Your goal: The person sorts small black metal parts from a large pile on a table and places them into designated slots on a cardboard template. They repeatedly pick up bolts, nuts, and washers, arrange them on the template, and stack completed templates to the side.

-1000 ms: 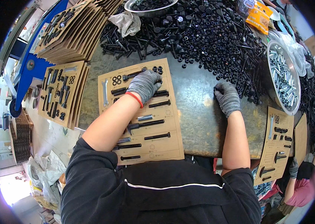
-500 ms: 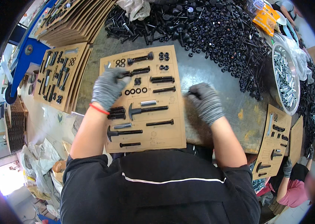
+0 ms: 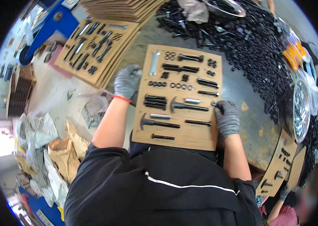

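Note:
A brown cardboard sheet (image 3: 189, 141) lies before me with black bolts, nuts, rings, an open-end wrench (image 3: 154, 63) and two T-shaped black bolts (image 3: 190, 106) set out on it. My right hand (image 3: 227, 117), in a grey glove, is at the sheet's right edge, its thumb and forefinger closed on a small dark nut (image 3: 214, 103) over the board. Beside the upper left edge is my gloved left hand (image 3: 127, 82), fingers curled, a red band at its wrist. What its fingers hold, if anything, is hidden.
A thick stack of similar filled boards (image 3: 102, 73) stands at the left. Black nuts and bolts (image 3: 249, 56) are heaped at the back right, beside a metal bowl (image 3: 307, 113) of silver sleeves. A co-worker's gloved hand (image 3: 284, 192) touches another board (image 3: 273, 173) at the lower right.
The view has shifted, so the board appears farther right. My left hand has moved off the board's surface to its left edge; my right hand has come from the bare table onto the board's right edge.

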Demonstrator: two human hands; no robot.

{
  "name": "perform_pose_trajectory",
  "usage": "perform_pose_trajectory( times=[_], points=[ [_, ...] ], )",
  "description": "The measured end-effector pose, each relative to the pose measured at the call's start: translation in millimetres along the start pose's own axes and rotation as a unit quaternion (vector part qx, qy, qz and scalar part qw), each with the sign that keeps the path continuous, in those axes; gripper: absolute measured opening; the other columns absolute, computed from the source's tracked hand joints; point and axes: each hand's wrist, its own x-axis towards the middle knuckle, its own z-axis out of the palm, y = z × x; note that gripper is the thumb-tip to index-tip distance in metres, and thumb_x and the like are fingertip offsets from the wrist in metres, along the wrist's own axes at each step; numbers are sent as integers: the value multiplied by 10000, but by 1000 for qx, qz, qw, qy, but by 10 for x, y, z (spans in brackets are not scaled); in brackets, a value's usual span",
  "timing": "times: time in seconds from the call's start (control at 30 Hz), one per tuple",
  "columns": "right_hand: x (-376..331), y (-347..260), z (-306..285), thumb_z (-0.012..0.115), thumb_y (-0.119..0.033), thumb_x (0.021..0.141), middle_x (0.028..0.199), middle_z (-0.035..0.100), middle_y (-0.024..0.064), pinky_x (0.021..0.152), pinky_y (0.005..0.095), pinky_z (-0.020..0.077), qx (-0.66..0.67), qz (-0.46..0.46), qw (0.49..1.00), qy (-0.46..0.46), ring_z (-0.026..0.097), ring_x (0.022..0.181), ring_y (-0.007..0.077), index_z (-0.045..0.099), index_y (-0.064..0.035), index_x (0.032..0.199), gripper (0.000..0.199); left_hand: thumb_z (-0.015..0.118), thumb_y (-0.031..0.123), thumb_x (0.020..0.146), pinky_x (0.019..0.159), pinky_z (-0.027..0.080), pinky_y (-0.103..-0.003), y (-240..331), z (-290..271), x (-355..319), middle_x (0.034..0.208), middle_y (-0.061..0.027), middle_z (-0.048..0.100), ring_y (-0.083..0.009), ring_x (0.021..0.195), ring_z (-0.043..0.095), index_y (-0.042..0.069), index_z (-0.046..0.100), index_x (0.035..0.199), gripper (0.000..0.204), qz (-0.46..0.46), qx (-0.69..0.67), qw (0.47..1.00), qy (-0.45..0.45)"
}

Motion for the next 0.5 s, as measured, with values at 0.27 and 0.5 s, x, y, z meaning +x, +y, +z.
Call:
perform_pose_trajectory(
  times=[0.27,0.5],
  points=[
    [-477,-446,-143,678,-169,801,936,656,130,858,417,477,82,-66,994,-31,596,904,324,651,-57,941,181,698,221,829,729,521,-330,-181,-19,-80,867,-133,670,-241,765,649,62,685,1006,239,41,13,998,37],
    [-779,-708,222,706,-126,782,931,608,141,810,405,501,74,-101,988,-92,593,894,331,631,-53,994,237,690,241,828,745,520,-350,-139,-14,-10,890,-138,682,-258,791,662,66,695,995,242,-4,6,1000,-5]
  ],
)
